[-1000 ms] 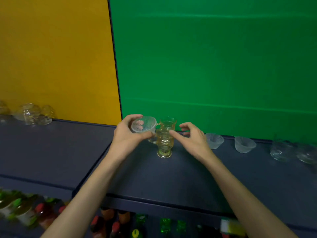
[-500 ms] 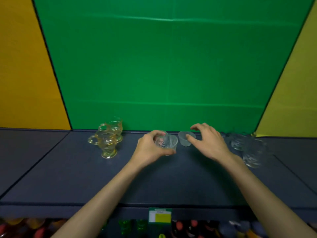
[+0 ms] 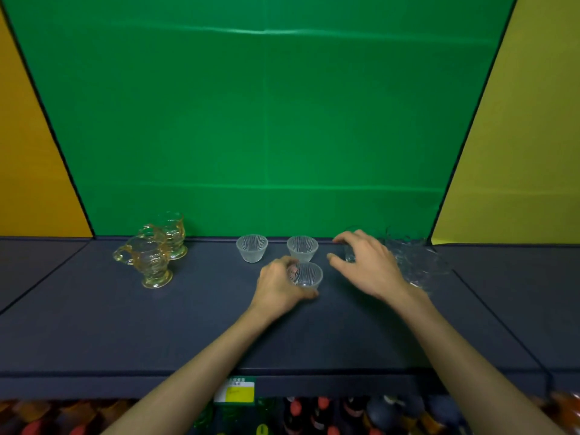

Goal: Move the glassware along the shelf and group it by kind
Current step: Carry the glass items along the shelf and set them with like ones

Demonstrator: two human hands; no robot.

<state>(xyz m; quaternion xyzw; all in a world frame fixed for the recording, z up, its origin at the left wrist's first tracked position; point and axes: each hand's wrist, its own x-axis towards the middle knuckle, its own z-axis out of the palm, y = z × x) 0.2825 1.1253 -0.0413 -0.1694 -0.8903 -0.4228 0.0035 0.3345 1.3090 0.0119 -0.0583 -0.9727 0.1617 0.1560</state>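
Observation:
On the dark blue shelf (image 3: 188, 328), my left hand (image 3: 277, 288) grips a small ribbed clear cup (image 3: 307, 275) that rests on the shelf surface. Two matching ribbed cups (image 3: 252, 248) (image 3: 302, 247) stand just behind it near the green back wall. My right hand (image 3: 365, 265) hovers with fingers spread over a small clear glass (image 3: 349, 254), partly hiding it; whether it touches the glass is unclear. Clear cut-glass pieces (image 3: 417, 262) sit to the right of that hand. Two amber handled glass mugs (image 3: 150, 262) (image 3: 171, 233) stand at the left.
A green panel forms the back wall, with orange and yellow panels at either side. A price tag (image 3: 237, 390) hangs on the shelf's front edge. Below it, bottles (image 3: 314, 416) line a lower shelf. Bare shelf lies in front of the cups.
My left hand has carried the ribbed cup rightwards from beside the amber mugs and set it down in front of the two matching cups. My right hand moved right, over a small clear glass.

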